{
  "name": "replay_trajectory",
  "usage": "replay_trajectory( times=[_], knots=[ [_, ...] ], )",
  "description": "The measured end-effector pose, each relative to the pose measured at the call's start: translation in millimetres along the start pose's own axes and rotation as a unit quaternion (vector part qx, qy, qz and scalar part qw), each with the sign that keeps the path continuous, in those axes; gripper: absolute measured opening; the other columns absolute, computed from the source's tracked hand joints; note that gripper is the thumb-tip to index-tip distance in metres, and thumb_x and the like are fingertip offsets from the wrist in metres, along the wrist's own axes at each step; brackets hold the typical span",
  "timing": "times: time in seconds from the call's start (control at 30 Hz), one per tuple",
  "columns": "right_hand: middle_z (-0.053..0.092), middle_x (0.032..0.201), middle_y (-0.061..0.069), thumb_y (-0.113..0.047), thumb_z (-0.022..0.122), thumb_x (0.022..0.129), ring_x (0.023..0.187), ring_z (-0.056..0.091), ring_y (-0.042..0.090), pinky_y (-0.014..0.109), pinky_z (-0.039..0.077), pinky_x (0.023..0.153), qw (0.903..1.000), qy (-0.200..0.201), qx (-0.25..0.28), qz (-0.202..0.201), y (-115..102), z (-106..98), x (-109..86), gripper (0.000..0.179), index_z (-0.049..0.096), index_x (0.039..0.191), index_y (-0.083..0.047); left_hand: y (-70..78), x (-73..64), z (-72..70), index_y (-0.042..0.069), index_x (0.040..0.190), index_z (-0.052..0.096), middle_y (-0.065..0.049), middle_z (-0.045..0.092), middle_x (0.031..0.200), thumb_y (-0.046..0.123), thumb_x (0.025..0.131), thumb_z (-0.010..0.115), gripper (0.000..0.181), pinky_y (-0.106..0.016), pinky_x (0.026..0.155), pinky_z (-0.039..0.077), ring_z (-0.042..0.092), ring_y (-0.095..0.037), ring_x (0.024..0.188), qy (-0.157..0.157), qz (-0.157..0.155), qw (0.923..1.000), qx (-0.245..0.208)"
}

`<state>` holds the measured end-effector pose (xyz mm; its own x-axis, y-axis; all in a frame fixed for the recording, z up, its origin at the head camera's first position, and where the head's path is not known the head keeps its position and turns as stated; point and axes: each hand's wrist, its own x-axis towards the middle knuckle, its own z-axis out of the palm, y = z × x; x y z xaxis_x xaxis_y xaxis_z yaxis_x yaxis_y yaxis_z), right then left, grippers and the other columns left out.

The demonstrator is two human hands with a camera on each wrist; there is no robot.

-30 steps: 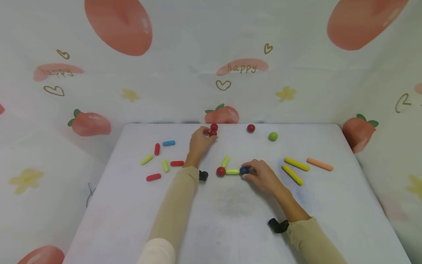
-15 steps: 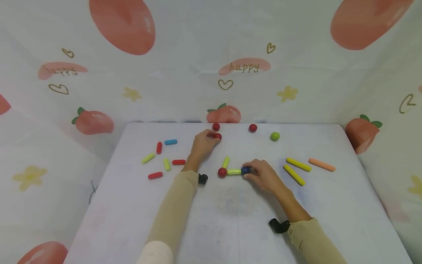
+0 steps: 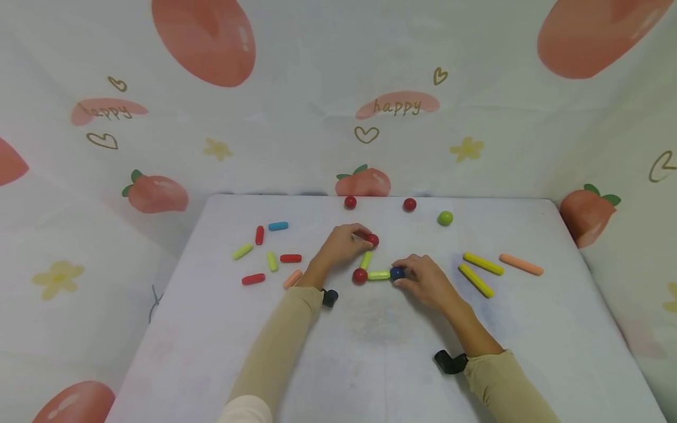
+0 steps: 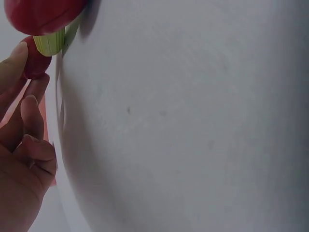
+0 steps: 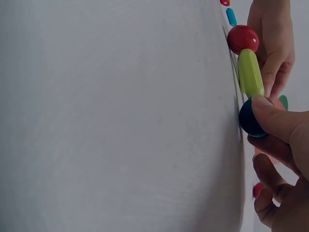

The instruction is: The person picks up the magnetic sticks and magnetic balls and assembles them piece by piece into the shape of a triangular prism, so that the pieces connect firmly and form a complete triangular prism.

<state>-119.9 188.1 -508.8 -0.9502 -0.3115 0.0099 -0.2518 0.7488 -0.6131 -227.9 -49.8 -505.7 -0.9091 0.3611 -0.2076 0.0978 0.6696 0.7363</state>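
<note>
My left hand (image 3: 345, 244) pinches a red ball (image 3: 372, 240) between thumb and fingers, right at the far end of a yellow-green rod (image 3: 366, 259). That rod runs back to a second red ball (image 3: 360, 276) at the corner of an L shape. From the corner another yellow-green rod (image 3: 378, 275) leads right to a dark blue ball (image 3: 397, 273). My right hand (image 3: 425, 282) pinches this blue ball between thumb and finger. In the right wrist view, the blue ball (image 5: 251, 118), ribbed rod (image 5: 250, 72) and corner ball (image 5: 243, 39) stand in line.
Loose red balls (image 3: 350, 202) and a green ball (image 3: 445, 218) lie along the table's back edge. Several short rods, among them a blue one (image 3: 278, 225), are scattered left. Longer yellow rods (image 3: 476, 280) and an orange rod (image 3: 521, 264) lie right.
My left hand has brought its red ball from the back edge, beside another red ball, forward and right to the rod's end. The right hand stays at the blue ball.
</note>
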Motion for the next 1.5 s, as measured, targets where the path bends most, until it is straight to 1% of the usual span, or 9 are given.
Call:
replay_trajectory(
  times=[0.27, 0.5, 0.63, 0.83, 1.03, 1.17, 1.27, 1.37, 1.5],
  knots=[
    [0.072, 0.11, 0.001, -0.021, 0.083, 0.085, 0.096, 0.056, 0.019, 0.037, 0.049, 0.086, 0.9999, -0.001, 0.003, 0.01, -2.0, -0.2, 0.1, 0.039, 0.071, 0.122, -0.017, 4.2, -4.0, 2.3, 0.025, 0.119, 0.072, 0.009, 0.071, 0.113, 0.037, 0.093, 0.074, 0.029, -0.036, 0.093, 0.053, 0.062, -0.017, 0.1, -0.03, 0.008, 0.9995, 0.008],
    [0.072, 0.11, 0.002, -0.022, 0.083, 0.086, 0.098, 0.057, 0.02, 0.038, 0.05, 0.087, 1.0, -0.005, -0.002, 0.006, -3.0, -0.2, 1.4, 0.039, 0.07, 0.123, -0.017, 5.9, -6.8, 0.8, 0.025, 0.121, 0.07, 0.007, 0.07, 0.118, 0.035, 0.094, 0.073, 0.028, -0.037, 0.096, 0.052, 0.06, -0.017, 0.104, -0.033, 0.005, 0.9993, 0.015],
    [0.071, 0.11, 0.002, -0.021, 0.083, 0.086, 0.098, 0.057, 0.02, 0.039, 0.05, 0.088, 1.0, -0.003, 0.001, 0.006, -3.1, -0.1, 1.2, 0.039, 0.07, 0.122, -0.017, 8.4, -8.1, -1.0, 0.026, 0.12, 0.069, 0.004, 0.069, 0.113, 0.035, 0.094, 0.073, 0.028, -0.037, 0.095, 0.052, 0.06, -0.018, 0.104, -0.042, 0.0, 0.9988, 0.024],
    [0.071, 0.109, 0.002, -0.019, 0.084, 0.085, 0.099, 0.059, 0.021, 0.04, 0.052, 0.088, 1.0, -0.002, -0.002, 0.004, -4.7, -1.1, 1.0, 0.039, 0.07, 0.121, -0.016, 12.0, -10.2, -1.9, 0.028, 0.118, 0.066, 0.003, 0.066, 0.104, 0.036, 0.094, 0.073, 0.026, -0.035, 0.09, 0.053, 0.06, -0.018, 0.101, -0.076, -0.005, 0.9961, 0.046],
    [0.071, 0.113, 0.002, -0.025, 0.085, 0.084, 0.104, 0.059, 0.022, 0.045, 0.053, 0.094, 0.9995, -0.03, -0.003, 0.011, -7.8, -5.0, 3.8, 0.041, 0.069, 0.121, -0.017, 12.2, -10.4, -0.7, 0.027, 0.119, 0.065, 0.003, 0.066, 0.105, 0.035, 0.095, 0.072, 0.026, -0.035, 0.09, 0.053, 0.06, -0.017, 0.1, -0.084, -0.004, 0.9953, 0.049],
    [0.07, 0.116, 0.003, -0.037, 0.08, 0.088, 0.104, 0.06, 0.021, 0.044, 0.053, 0.095, 0.9977, -0.057, 0.023, 0.03, -10.8, -10.0, 13.4, 0.047, 0.066, 0.128, -0.015, 11.3, -10.7, -1.4, 0.026, 0.122, 0.064, 0.003, 0.066, 0.106, 0.036, 0.093, 0.073, 0.032, -0.037, 0.092, 0.053, 0.061, -0.017, 0.101, -0.084, -0.008, 0.9954, 0.044],
    [0.069, 0.119, 0.006, -0.041, 0.073, 0.094, 0.103, 0.061, 0.021, 0.043, 0.054, 0.094, 0.9956, -0.057, 0.043, 0.06, -11.7, -10.7, 26.3, 0.051, 0.062, 0.135, -0.014, 10.9, -14.3, -3.1, 0.024, 0.122, 0.064, 0.003, 0.066, 0.103, 0.041, 0.09, 0.076, 0.038, -0.036, 0.09, 0.053, 0.062, -0.017, 0.097, -0.074, -0.018, 0.9953, 0.06],
    [0.068, 0.121, 0.009, -0.038, 0.07, 0.097, 0.103, 0.062, 0.023, 0.043, 0.055, 0.095, 0.9951, -0.046, 0.044, 0.076, -11.2, -8.4, 41.7, 0.051, 0.058, 0.14, -0.012, 12.3, -22.1, -5.9, 0.021, 0.116, 0.064, 0.003, 0.066, 0.098, 0.048, 0.087, 0.077, 0.042, -0.035, 0.085, 0.052, 0.062, -0.018, 0.092, -0.066, -0.044, 0.9929, 0.088],
    [0.068, 0.121, 0.01, -0.031, 0.069, 0.098, 0.104, 0.061, 0.025, 0.045, 0.054, 0.097, 0.9962, -0.037, 0.036, 0.07, -10.1, -4.5, 57.7, 0.049, 0.057, 0.142, -0.012, 15.6, -36.5, -8.4, 0.018, 0.111, 0.065, 0.002, 0.067, 0.095, 0.055, 0.085, 0.075, 0.046, -0.035, 0.082, 0.051, 0.061, -0.019, 0.092, -0.081, -0.079, 0.9873, 0.111]
  ],
)
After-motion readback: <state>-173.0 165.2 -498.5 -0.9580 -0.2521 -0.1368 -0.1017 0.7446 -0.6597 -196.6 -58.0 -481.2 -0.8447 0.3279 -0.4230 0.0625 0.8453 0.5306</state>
